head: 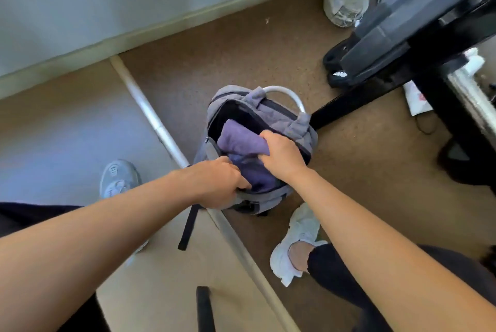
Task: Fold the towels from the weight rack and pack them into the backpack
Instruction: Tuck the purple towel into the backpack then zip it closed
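Since the backpack (295,125) is standing open on the floor (241,58) right below us, we're working straight down into it. Our right hand (281,154) is grabbing the purple towel (241,141) by its upper right edge, grip closed tight into the cloth. The towel is sitting partly inside the main pocket, with its folded bulk poking above the zip. Our left hand (220,181) is holding the near rim of the opening, its grip curled over the grey fabric.

Handling-wise, we're guessing the towel is light, soft and floppy. Nothing about it looks fragile or slippery, but it's probably going to bunch up and lose its fold if we're only shoving from one corner. We're thinking the better hold is across the folded edge, palm over the thick middle, so the whole bundle is going down together. The bag is looking soft too, so that rim needs holding or the mouth is likely going to sag shut. The weight rack (402,31) is sitting off to the right, well apart from the bag, and we can't tell if more towels are on it.
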A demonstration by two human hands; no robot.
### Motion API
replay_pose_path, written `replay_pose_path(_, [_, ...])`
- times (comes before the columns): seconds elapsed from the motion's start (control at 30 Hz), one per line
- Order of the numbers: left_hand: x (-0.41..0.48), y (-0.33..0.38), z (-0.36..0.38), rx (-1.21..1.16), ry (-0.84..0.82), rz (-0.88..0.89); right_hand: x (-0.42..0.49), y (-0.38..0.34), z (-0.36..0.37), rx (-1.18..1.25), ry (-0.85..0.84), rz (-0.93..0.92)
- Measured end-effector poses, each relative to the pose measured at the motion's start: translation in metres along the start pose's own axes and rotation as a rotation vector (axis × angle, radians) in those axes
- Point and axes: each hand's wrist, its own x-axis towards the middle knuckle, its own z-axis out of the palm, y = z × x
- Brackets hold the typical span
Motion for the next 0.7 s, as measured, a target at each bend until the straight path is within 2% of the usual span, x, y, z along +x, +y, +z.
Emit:
replay_pose_path(0.17, [0.003, -0.008, 0.011, -0.052, 0.042, 0.000, 0.023, 0.029, 0.042, -0.234, -0.152, 0.209])
replay_pose_path(0.3, [-0.005, -0.007, 0.006, -0.092, 0.038, -0.007, 0.033, 0.039, 0.068, -0.288, -0.297, 0.240])
replay_pose_path(0.43, [-0.006, -0.012, 0.004, -0.115, 0.056, -0.028, 0.037, 0.037, 0.073, -0.261, -0.339, 0.302])
replay_pose_path(0.57, [-0.005, -0.006, -0.001, -0.105, 0.072, -0.042, 0.028, 0.027, 0.053, -0.204, -0.367, 0.253])
replay_pose_path(0.7, [-0.011, 0.006, -0.014, -0.121, 0.064, -0.073, 0.001, 0.013, 0.022, -0.036, -0.271, 0.096])
